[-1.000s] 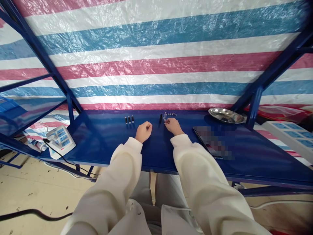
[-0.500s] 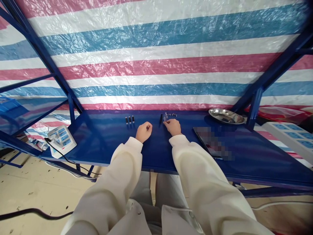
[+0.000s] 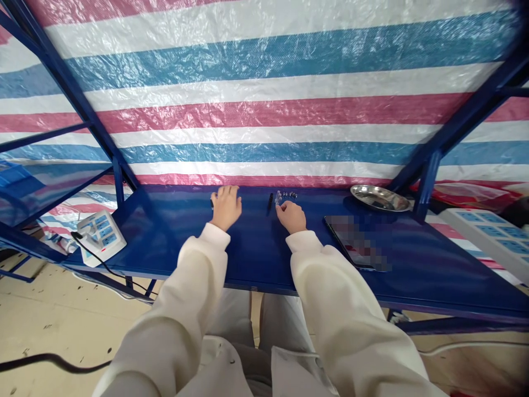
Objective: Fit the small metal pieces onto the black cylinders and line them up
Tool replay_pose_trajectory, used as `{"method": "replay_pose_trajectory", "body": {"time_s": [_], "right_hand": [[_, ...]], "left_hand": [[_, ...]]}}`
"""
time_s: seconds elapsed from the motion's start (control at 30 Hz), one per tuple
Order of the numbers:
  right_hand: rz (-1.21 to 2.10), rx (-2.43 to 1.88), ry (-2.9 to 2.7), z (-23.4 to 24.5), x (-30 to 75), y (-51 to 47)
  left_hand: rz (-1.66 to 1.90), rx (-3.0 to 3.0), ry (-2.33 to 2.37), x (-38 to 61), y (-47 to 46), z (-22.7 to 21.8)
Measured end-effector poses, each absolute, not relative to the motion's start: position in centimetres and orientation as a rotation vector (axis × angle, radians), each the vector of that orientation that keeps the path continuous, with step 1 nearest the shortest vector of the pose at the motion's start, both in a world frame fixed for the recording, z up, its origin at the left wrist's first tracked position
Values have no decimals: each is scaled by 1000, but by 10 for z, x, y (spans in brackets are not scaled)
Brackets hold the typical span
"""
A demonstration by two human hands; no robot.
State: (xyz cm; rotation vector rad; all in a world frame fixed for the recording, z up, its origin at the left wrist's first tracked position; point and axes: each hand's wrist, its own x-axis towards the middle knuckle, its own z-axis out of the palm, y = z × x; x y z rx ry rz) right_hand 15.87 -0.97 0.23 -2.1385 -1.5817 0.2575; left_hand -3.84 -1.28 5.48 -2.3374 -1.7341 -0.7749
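My left hand (image 3: pixel 226 208) is over the far left part of the blue table, palm down, fingers stretched out and apart. It covers most of a row of short black tubes; one black tube (image 3: pixel 212 203) shows at its left side. My right hand (image 3: pixel 291 216) rests on the table with its fingers curled and pinched; anything between them is too small to make out. Just beyond its fingertips are small clear caps or tubes (image 3: pixel 278 196). Several small shiny metal pieces (image 3: pixel 290 195) lie to their right. Another black tube (image 3: pixel 270 199) stands to their left.
On the right lie a phone or tablet with a blurred screen (image 3: pixel 351 242) and a round steel dish (image 3: pixel 378 198). A white power strip (image 3: pixel 101 237) with a black cable sits at the left end. Blue frame posts (image 3: pixel 430 182) rise at the sides, before a striped sheet (image 3: pixel 264 116).
My left hand has moved left and forward from mid-table to the row of black tubes, its fingers going from curled to stretched out. My right hand stays near the clear pieces.
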Motion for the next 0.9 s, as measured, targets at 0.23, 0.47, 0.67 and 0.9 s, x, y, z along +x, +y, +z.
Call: {"method": "replay_pose_trajectory", "body": {"time_s": [0.23, 0.47, 0.67, 0.9], "right_hand": [[234, -2042, -1634, 2, 155, -15], [176, -1952, -1630, 2, 153, -16], [187, -1943, -1625, 3, 152, -18], [182, -1940, -1632, 2, 153, -16]], "left_hand": [[-150, -2448, -1866, -86, 36, 77], [-158, -2546, -1753, -94, 50, 57], [-256, -2577, -1697, -93, 55, 48], [-326, -2602, -1631, -94, 60, 38]]}}
